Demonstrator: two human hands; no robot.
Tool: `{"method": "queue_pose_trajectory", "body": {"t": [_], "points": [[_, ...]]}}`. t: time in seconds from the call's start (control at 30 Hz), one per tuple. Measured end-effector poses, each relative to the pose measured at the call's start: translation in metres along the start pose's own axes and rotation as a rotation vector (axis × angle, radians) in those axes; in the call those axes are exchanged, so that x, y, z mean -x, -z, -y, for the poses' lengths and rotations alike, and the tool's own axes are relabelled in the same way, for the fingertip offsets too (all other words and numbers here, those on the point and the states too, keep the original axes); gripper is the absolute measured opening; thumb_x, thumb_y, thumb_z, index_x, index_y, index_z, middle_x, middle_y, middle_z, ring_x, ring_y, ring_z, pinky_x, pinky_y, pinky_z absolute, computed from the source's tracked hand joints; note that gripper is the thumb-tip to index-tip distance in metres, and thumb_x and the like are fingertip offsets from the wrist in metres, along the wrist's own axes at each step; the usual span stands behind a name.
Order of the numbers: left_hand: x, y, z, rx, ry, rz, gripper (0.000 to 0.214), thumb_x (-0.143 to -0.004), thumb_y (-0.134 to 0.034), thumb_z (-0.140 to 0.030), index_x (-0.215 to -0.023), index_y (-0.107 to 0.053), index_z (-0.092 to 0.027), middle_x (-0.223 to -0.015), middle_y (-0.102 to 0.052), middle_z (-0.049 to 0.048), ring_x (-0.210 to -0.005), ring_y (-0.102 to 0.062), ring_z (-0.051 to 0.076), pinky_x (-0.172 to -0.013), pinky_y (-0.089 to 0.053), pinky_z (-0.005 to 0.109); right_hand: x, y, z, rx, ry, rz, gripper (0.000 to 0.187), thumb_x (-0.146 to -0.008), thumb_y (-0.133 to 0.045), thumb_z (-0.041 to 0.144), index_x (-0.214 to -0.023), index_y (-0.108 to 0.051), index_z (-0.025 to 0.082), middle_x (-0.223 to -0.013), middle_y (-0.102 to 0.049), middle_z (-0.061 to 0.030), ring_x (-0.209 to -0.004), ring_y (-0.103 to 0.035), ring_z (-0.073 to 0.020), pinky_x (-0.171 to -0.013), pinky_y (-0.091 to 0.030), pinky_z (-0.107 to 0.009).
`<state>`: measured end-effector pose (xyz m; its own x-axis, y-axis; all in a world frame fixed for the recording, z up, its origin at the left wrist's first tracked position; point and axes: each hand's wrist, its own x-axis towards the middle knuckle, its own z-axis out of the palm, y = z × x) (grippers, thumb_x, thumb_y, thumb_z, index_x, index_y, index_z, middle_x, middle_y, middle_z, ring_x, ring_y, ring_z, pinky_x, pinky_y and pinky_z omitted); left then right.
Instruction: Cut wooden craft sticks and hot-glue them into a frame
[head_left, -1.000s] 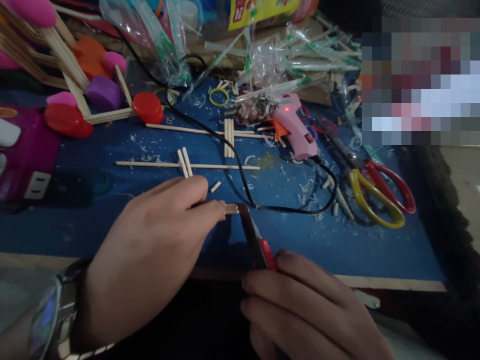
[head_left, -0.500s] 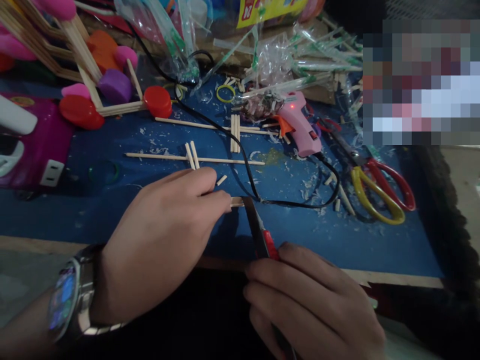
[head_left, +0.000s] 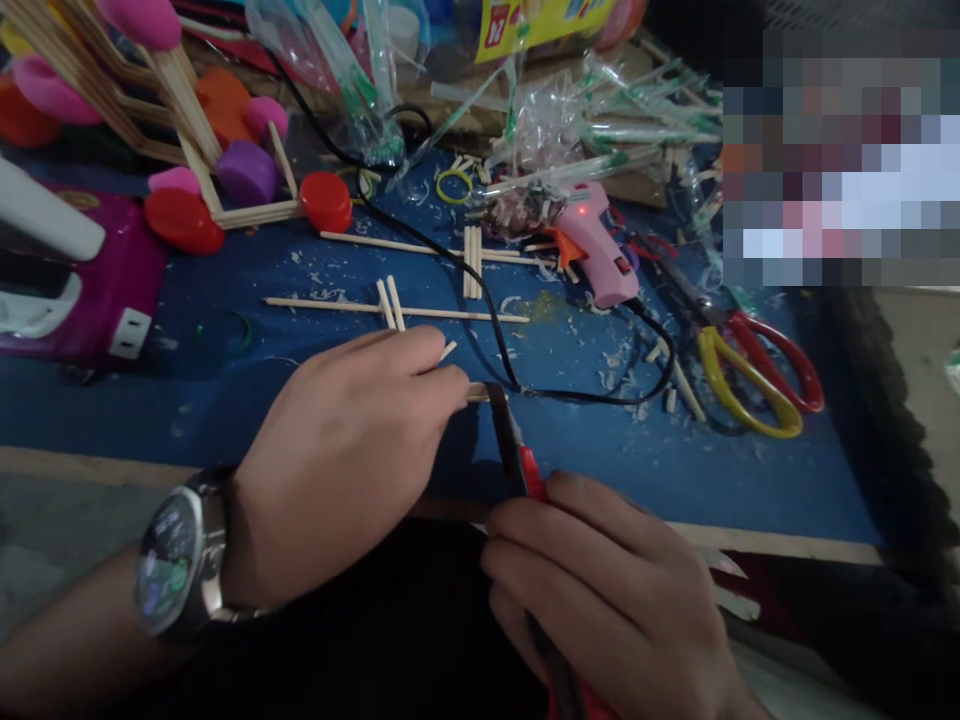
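Observation:
My left hand [head_left: 349, 430], wearing a wristwatch, pinches short wooden sticks [head_left: 477, 393] whose ends stick out past the fingertips. My right hand [head_left: 607, 580] is closed around a red-and-black cutter [head_left: 517, 455] with a long dark blade. Its tip lies at the free ends of the sticks; whether it has gone into the wood I cannot tell. Just beyond my left hand, two short sticks [head_left: 391, 303] rest across a long wooden stick [head_left: 322, 305] on the blue table [head_left: 772, 490].
A pink glue gun [head_left: 604, 250] with a lit red light lies behind, its black cord [head_left: 499, 345] looping across the table. Scissors [head_left: 750, 375] lie at right. A magenta device [head_left: 131, 270] and a stick frame with colored caps [head_left: 326, 200] stand left. Plastic wrappers [head_left: 555, 110] cover the back.
The camera view has shifted slightly, and both hands appear a little higher in the picture. The blade stays at the stick ends, and both grips are kept.

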<state>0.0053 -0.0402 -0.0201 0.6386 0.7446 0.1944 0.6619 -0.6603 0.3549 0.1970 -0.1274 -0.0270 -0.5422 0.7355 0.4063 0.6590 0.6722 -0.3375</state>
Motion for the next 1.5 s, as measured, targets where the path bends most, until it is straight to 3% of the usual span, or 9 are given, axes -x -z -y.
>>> {"method": "queue_pose_trajectory", "body": {"t": [0.53, 0.87, 1.03, 1.17, 1.37, 1.5], "points": [[0.001, -0.002, -0.001, -0.044, -0.009, -0.009, 0.027, -0.098, -0.053, -0.016, -0.077, -0.069, -0.016, -0.072, -0.053, 0.0016, -0.068, -0.053, 0.017, -0.059, -0.037, 0.032, 0.003, -0.013, 0.004, 0.078, 0.089, -0.013, 0.022, -0.09, -0.053, 0.005, -0.08, -0.07, 0.015, -0.07, -0.065, -0.005, -0.067, -0.056, -0.0192, -0.061, -0.046, -0.034], [0.001, -0.002, -0.002, -0.029, 0.019, 0.012, 0.026, -0.096, -0.053, -0.014, -0.073, -0.064, -0.017, -0.074, -0.054, 0.0015, -0.068, -0.053, 0.017, -0.06, -0.038, 0.032, 0.001, -0.009, 0.006, 0.059, 0.117, 0.035, 0.025, -0.09, -0.05, 0.005, -0.076, -0.069, 0.014, -0.069, -0.065, -0.0065, -0.067, -0.054, -0.0198, -0.057, -0.043, -0.034], [0.001, -0.003, -0.003, -0.039, 0.021, -0.018, 0.029, -0.096, -0.054, -0.013, -0.069, -0.062, -0.017, -0.071, -0.053, 0.0012, -0.066, -0.051, 0.017, -0.059, -0.036, 0.031, 0.009, -0.007, 0.018, -0.01, 0.08, 0.027, 0.025, -0.088, -0.055, 0.006, -0.068, -0.063, 0.017, -0.064, -0.062, -0.0023, -0.061, -0.052, -0.0165, -0.056, -0.043, -0.033], [0.001, 0.0, -0.001, -0.042, 0.002, 0.01, 0.027, -0.097, -0.054, -0.014, -0.075, -0.067, -0.016, -0.074, -0.054, 0.002, -0.07, -0.053, 0.018, -0.061, -0.038, 0.031, 0.016, 0.003, 0.02, -0.056, -0.013, -0.067, 0.025, -0.087, -0.058, 0.003, -0.066, -0.061, 0.016, -0.062, -0.063, -0.0008, -0.057, -0.057, -0.0136, -0.055, -0.047, -0.031], [0.0, 0.002, 0.002, 0.003, 0.06, 0.031, 0.021, -0.095, -0.059, -0.017, -0.08, -0.073, -0.016, -0.076, -0.054, 0.0019, -0.07, -0.055, 0.017, -0.062, -0.039, 0.03, 0.033, 0.01, 0.014, -0.011, -0.15, -0.218, 0.017, -0.085, -0.064, 0.0, -0.079, -0.066, 0.016, -0.087, -0.074, -0.0034, -0.072, -0.071, -0.0156, -0.079, -0.059, -0.035], [0.002, 0.0, 0.002, 0.004, 0.049, -0.018, 0.02, -0.097, -0.058, -0.02, -0.089, -0.076, -0.016, -0.078, -0.056, 0.0021, -0.071, -0.057, 0.017, -0.064, -0.043, 0.031, 0.041, 0.01, 0.004, 0.094, -0.26, -0.363, 0.011, -0.085, -0.067, 0.01, -0.087, -0.069, 0.02, -0.102, -0.069, -0.0076, -0.082, -0.071, -0.0193, -0.067, -0.061, -0.032]]}}
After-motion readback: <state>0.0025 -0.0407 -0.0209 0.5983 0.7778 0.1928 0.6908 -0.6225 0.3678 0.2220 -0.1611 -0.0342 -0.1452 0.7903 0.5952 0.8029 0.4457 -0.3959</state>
